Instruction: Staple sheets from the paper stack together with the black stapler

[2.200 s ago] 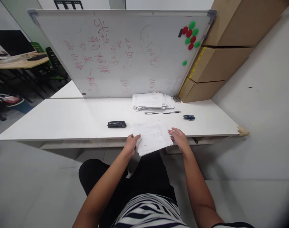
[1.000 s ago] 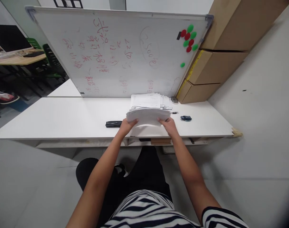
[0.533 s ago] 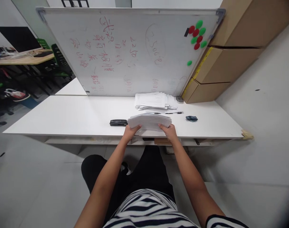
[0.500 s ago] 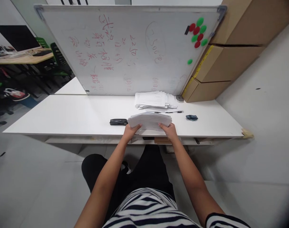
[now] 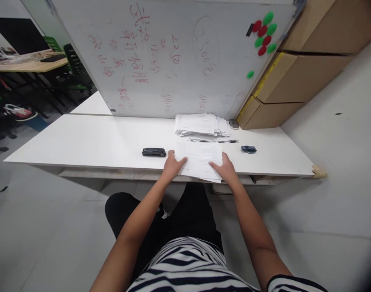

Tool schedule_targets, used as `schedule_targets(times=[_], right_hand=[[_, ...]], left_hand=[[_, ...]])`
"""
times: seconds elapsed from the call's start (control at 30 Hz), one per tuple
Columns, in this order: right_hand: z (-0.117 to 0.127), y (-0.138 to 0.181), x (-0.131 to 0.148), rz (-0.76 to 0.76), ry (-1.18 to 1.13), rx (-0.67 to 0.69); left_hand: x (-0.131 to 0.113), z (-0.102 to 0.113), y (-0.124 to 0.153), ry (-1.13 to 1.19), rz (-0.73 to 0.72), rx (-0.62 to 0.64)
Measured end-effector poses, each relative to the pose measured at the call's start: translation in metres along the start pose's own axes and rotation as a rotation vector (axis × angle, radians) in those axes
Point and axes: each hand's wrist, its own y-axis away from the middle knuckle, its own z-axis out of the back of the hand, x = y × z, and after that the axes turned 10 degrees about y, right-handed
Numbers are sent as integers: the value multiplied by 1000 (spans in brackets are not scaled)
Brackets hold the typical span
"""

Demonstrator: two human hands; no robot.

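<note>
A small stack of printed white sheets [image 5: 199,159] lies flat at the near edge of the white table [image 5: 91,142]. My left hand [image 5: 172,165] grips its left edge, thumb on top. My right hand [image 5: 225,169] grips its lower right corner in the same way. Both hands are closed on the sheets. Behind them, against the whiteboard, a larger untidy pile of papers [image 5: 200,125] rests on the table.
A black stapler [image 5: 154,152] lies left of the sheets. A pen [image 5: 226,141] and a small dark clip [image 5: 248,149] lie to the right. A whiteboard [image 5: 173,56] with red writing and magnets leans behind. Cardboard boxes [image 5: 295,77] stack at the right.
The sheets were held edge-on above the table, and now they lie flat on it with the printed face up. Both hands stayed on the sides of the sheets.
</note>
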Motion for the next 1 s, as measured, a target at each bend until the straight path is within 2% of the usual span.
schedule_targets(times=[0.1, 0.17, 0.3, 0.37, 0.47, 0.57, 0.67, 0.8, 0.87, 1.0], right_hand=[[-5, 4, -8, -52, 236, 22], [-10, 8, -6, -74, 412, -19], [-12, 7, 5, 25, 621, -116], [-8, -5, 14, 104, 656, -142], [-3, -43, 31, 230, 660, -144], [-6, -99, 54, 412, 671, -80], [-17, -151, 71, 495, 725, 43], [-29, -193, 73, 466, 696, 210], [-32, -203, 69, 430, 660, 203], [-37, -206, 65, 326, 643, 105]], left_hand=[[4, -13, 5, -360, -52, -59], [8, -22, 8, -556, -108, -73], [12, -24, 10, -609, -213, -91], [13, -12, 5, -583, -312, -174], [22, 20, -12, -574, -456, -325], [41, 57, -37, -559, -445, -414], [62, 80, -56, -592, -391, -330], [74, 83, -64, -666, -423, -163], [75, 81, -65, -695, -431, -153], [74, 81, -65, -699, -458, -132]])
